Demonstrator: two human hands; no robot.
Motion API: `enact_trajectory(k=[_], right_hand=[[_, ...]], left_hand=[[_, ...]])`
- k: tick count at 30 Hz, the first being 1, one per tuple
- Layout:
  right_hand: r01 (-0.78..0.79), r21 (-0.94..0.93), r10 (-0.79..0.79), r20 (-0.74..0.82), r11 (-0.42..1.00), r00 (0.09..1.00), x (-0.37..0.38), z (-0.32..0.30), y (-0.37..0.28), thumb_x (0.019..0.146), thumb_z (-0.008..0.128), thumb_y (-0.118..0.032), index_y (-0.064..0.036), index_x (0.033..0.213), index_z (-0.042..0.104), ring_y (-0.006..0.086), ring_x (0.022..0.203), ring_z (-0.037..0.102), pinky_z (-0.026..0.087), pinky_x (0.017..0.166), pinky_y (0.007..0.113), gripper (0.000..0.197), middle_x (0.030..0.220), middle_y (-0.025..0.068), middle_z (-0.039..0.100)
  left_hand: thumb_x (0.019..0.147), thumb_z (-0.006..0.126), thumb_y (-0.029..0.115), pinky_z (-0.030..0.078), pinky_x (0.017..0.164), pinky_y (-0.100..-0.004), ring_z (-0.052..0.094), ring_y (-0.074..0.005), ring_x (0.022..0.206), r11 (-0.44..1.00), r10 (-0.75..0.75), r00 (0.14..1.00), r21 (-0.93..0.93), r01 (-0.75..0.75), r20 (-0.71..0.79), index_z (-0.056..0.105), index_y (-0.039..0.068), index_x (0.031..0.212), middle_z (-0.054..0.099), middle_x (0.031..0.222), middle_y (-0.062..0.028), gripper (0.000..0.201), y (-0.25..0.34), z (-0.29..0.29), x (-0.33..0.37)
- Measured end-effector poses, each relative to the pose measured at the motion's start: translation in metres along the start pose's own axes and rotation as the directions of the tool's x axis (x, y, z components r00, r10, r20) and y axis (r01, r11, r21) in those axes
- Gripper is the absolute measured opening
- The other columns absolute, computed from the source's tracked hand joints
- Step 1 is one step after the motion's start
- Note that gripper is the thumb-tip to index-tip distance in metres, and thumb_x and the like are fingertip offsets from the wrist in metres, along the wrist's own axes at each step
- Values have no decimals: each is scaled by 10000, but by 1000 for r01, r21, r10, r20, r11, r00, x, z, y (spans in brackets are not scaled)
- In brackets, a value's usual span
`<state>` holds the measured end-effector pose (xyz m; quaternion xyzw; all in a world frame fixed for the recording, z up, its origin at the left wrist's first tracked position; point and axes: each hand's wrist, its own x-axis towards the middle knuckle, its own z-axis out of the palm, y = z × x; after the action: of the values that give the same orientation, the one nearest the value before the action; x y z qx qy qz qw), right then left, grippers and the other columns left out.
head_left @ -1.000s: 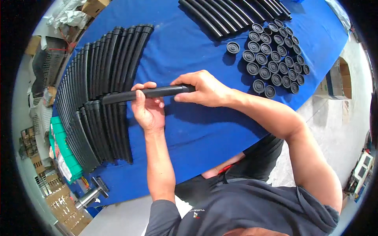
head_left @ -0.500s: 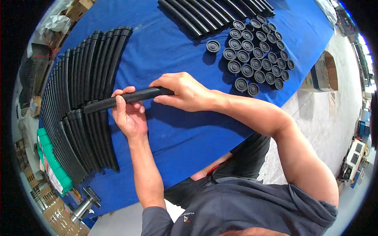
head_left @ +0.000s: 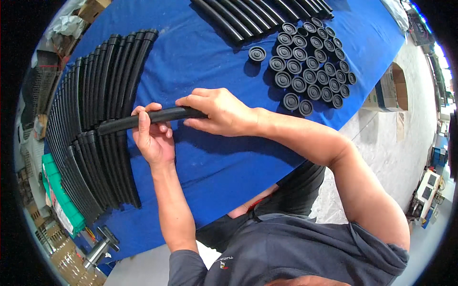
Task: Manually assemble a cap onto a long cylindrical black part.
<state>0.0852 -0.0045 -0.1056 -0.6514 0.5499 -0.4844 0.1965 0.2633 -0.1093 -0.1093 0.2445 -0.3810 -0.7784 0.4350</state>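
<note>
1. Left hand (head_left: 156, 142): grip closed around the black tube (head_left: 164, 115) near mid-length.
2. Right hand (head_left: 222, 112): grip closed over its right end, hiding it.
3. The tube was above the blue-clothed counter (head_left: 210, 183), its left end obscuring part of the stacked tubes (head_left: 107, 81). Round caps (head_left: 309, 76) lay beyond the right hand.
4. Against one second earlier, both holds were unchanged; the view had shifted.

Illumination is bright across the blue cloth (head_left: 214, 190); soft-edged shadows fall below the right hand (head_left: 222, 114) and the lone black cap (head_left: 257, 54), and narrow glare lines mark the black tubes (head_left: 217, 21) at upper centre. Fisheye distortion bends straight edges near the rim, where black vignetting fills the corners, far-left detail softens, and the upper-right margin shows overexposure with blue fringing.
</note>
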Motion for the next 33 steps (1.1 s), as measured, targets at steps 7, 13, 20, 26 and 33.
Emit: enact_trajectory(k=[7, 13, 20, 26, 33], right_hand=[[72, -48, -76, -88, 996, 993, 1, -1, 1, 863, 731, -173, 6, 1206, 631, 243, 694, 659, 527, 636, 347, 400, 850, 132, 673], [-636, 353, 486, 428, 686, 762, 12, -17, -16, 845, 738, -174, 4, 1140, 649, 323, 837, 653, 526, 682, 373, 356, 930, 178, 662], [-493, 232, 401, 349, 839, 847, 13, -17, -22, 837, 760, -206, 7, 1154, 647, 308, 824, 673, 534, 693, 363, 398, 939, 190, 678], [10, -13, -10, -23, 1000, 1000, 1, -1, 0, 848, 748, -198, 17, 1151, 644, 301, 817, 682, 542, 708, 361, 386, 957, 194, 684], [-253, 187, 221, 176, 949, 959, 3, -6, -5, 860, 739, -198, 19, 1153, 645, 275, 762, 682, 535, 678, 372, 377, 894, 166, 683]], left_hand=[[1032, 535, 261, 457, 472, -212, 549, -98, 611, 1000, 1, 1000, 23, -1, -13, 593, 107, 1117, 682, 1072, -118, 186, -1, 6, 2], [1031, 535, 247, 465, 497, -225, 548, -108, 624, 995, 18, 995, -95, -9, 100, 600, 108, 1120, 684, 1083, -124, 178, 1, -2, 2], [1031, 523, 232, 468, 493, -239, 558, -117, 641, 999, 26, 999, -41, -24, 32, 587, 115, 1124, 684, 1068, -137, 163, 1, -6, 1], [1035, 521, 260, 464, 494, -231, 543, -112, 617, 999, 25, 1000, 26, -25, 17, 589, 110, 1108, 680, 1074, -129, 181, 1, 1, 2], [1016, 539, 222, 455, 463, -220, 554, -114, 614, 998, 47, 998, 44, -45, -46, 573, 122, 1112, 675, 1015, -130, 143, 0, 9, 1]])
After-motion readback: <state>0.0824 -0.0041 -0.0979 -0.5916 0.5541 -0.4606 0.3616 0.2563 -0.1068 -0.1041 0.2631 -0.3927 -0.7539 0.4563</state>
